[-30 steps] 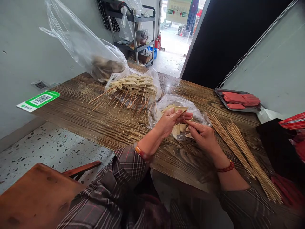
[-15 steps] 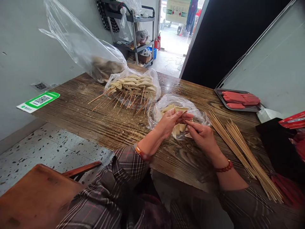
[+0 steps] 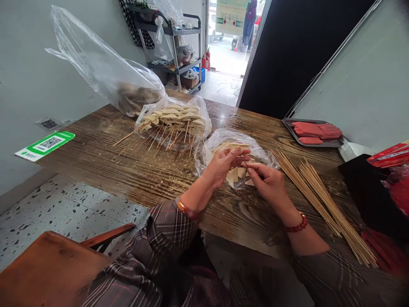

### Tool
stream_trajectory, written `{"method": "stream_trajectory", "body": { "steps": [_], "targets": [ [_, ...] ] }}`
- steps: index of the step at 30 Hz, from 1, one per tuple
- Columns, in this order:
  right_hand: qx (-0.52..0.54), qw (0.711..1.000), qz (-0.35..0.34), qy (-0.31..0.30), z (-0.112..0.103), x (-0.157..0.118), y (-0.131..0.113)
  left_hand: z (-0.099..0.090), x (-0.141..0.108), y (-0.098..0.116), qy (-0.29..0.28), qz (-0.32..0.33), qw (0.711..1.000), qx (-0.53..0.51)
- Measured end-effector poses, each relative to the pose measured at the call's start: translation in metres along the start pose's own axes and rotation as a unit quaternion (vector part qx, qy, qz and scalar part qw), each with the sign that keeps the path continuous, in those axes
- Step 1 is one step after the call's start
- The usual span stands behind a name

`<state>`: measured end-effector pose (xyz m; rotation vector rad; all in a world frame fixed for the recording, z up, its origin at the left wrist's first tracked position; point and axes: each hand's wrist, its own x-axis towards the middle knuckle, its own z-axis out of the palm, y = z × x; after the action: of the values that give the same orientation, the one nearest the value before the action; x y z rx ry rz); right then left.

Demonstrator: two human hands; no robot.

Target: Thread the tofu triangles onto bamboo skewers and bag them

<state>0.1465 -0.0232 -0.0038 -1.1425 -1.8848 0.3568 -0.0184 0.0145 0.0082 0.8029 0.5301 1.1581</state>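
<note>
My left hand [image 3: 223,163] is closed on a cream-coloured folded sheet of tofu skin [image 3: 242,146], its edge showing above the fingers. A thin skewer [image 3: 244,160] is pinched in my right hand [image 3: 267,181], its upper end close against my left fingers; whether it pierces the sheet is hidden. Both hands are over an open clear plastic bag [image 3: 234,133] with more tofu skin pieces [image 3: 235,174] in it. To the left, skewered tofu skin [image 3: 179,112] lies stacked on another plastic bag [image 3: 205,111], with the sticks pointing towards me.
Two bundles of bamboo skewers [image 3: 332,204] lie right of my hands. Behind them a dark tray [image 3: 289,128] holds red-pink packs [image 3: 316,129]. A black box [image 3: 354,179] stands at the right edge, a large plastic bag [image 3: 105,64] at the back left, a wooden stool [image 3: 47,264] lower left.
The view has shifted slightly. My hands stay together over the bag, still holding the tofu skin and the skewer, with small finger movements.
</note>
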Motion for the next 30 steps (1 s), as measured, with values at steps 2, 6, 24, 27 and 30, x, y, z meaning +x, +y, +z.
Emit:
{"method": "stream_trajectory", "body": {
  "steps": [2, 6, 24, 27, 30],
  "targets": [
    [-0.028, 0.999, 0.002, 0.024, -0.002, 0.000, -0.002, -0.001, 0.002, 0.003, 0.038, 0.001, 0.999, -0.016],
    [-0.081, 0.995, -0.019, 0.051, -0.005, -0.001, -0.006, -0.003, 0.005, 0.008, 0.097, 0.003, 0.994, -0.048],
    [-0.032, 0.999, -0.002, 0.004, 0.000, -0.002, -0.007, -0.004, 0.004, 0.010, 0.079, -0.006, 0.996, -0.036],
    [-0.035, 0.999, 0.003, 0.000, 0.003, -0.003, -0.006, -0.001, 0.002, 0.010, 0.063, -0.009, 0.998, -0.021],
    [-0.033, 0.999, 0.003, -0.009, 0.004, -0.003, -0.003, 0.001, 0.001, 0.009, 0.047, -0.011, 0.999, -0.011]
  ]
}}
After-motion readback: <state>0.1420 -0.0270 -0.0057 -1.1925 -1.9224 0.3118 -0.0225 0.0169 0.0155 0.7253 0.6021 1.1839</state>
